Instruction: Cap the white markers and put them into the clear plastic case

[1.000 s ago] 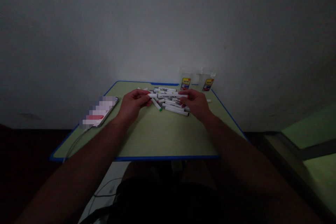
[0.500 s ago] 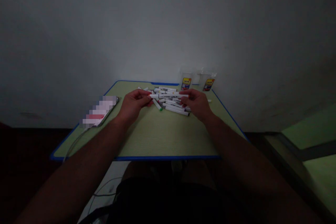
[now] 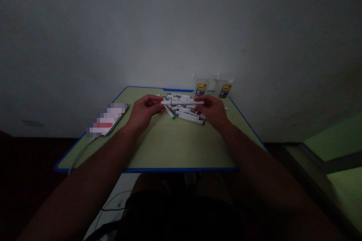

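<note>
Hardly anything has moved since the earlier frame: the left hand (image 3: 143, 112), the right hand (image 3: 213, 111) and the orange-ended white marker (image 3: 181, 102) between them keep almost the same place. The grey wall (image 3: 169, 26) rises beyond the blue-edged table (image 3: 169, 145). From the table's middle, the left hand sits at eleven o'clock, thumb and fingers pinched on the marker's left end; the right, at one, pinches its other end. The smartphone (image 3: 109, 119) lies at nine, two clear plastic cases (image 3: 201, 87) stand at one, and loose markers (image 3: 189, 111) heap at twelve, under the held marker. If either pinch slips, that marker could drop and scatter the heap; a far-reaching right hand could topple the cases.
</note>
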The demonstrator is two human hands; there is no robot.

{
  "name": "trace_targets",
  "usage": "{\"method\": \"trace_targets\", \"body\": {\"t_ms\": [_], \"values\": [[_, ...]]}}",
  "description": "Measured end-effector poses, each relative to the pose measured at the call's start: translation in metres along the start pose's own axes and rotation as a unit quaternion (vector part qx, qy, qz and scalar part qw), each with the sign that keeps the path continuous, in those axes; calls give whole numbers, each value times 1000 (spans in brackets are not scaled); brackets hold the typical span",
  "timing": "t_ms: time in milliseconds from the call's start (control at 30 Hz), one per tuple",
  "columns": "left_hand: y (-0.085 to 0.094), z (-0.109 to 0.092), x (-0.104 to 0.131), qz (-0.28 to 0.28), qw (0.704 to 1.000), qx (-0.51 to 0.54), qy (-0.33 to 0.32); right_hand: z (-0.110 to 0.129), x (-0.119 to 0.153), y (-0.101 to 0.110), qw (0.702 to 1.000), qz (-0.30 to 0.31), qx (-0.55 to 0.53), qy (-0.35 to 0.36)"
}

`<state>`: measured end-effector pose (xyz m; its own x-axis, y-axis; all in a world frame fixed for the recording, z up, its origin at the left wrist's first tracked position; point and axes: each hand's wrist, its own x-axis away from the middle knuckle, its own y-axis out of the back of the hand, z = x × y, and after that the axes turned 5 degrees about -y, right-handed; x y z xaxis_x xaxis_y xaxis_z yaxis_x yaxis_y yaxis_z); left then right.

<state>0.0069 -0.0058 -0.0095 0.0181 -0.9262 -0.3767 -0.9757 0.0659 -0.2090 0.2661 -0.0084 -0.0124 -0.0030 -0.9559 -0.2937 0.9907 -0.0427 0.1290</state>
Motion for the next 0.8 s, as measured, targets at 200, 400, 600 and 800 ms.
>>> {"method": "trace_targets", "body": {"t_ms": [200, 400, 600, 800], "values": [[-1, -2, 0, -25, 999, -9, 29, 5, 2, -2, 1000, -1, -21, -14], [-1, -3, 0, -29, 999, -2, 31, 8, 1, -2, 998, 0, -48, -30], [-1, -5, 0, -29, 999, 8, 30, 5, 1, -1, 998, -3, -55, -26], [0, -1, 0, -24, 999, -2, 38, 7, 1, -2, 998, 6, -57, -26]]}}
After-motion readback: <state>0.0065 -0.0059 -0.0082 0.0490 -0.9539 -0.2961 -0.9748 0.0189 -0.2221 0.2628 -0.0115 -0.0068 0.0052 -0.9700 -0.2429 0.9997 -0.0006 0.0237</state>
